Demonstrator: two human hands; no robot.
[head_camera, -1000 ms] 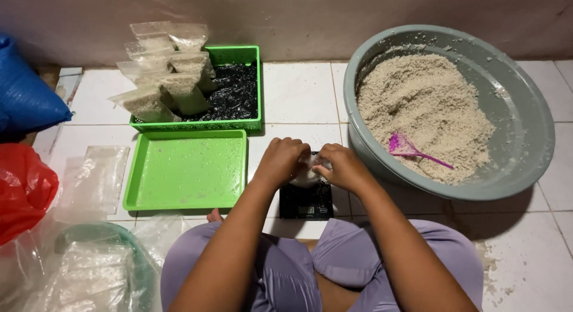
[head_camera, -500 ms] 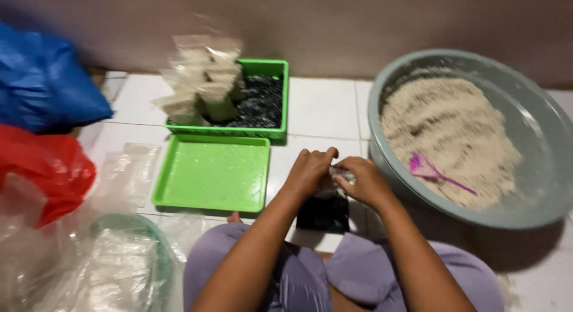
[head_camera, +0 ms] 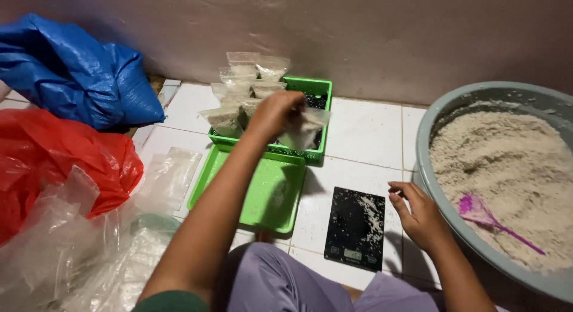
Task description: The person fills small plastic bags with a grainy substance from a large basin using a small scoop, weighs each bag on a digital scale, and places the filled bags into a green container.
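My left hand (head_camera: pixel 273 112) is stretched forward over the far green tray (head_camera: pixel 320 87), gripping a small clear bag of beige grain (head_camera: pixel 304 130). Several filled bags (head_camera: pixel 245 85) stand upright in that tray. My right hand (head_camera: pixel 418 210) hovers with fingers apart beside the black flat scale (head_camera: pixel 356 228), which carries spilled grain. Just right of that hand is the large grey basin (head_camera: pixel 430 133) heaped with beige grain and a purple scoop (head_camera: pixel 480 212).
An empty green tray (head_camera: pixel 256 192) lies on the white tiled floor near my knees. Clear plastic bags (head_camera: pixel 89 246), a red plastic bag (head_camera: pixel 54 163) and a blue plastic bag (head_camera: pixel 77 73) crowd the left. A wall runs along the back.
Both hands were together over the scale closing a small bag. My left hand has carried the bag forward to the far tray; my right hand stays by the scale, empty.
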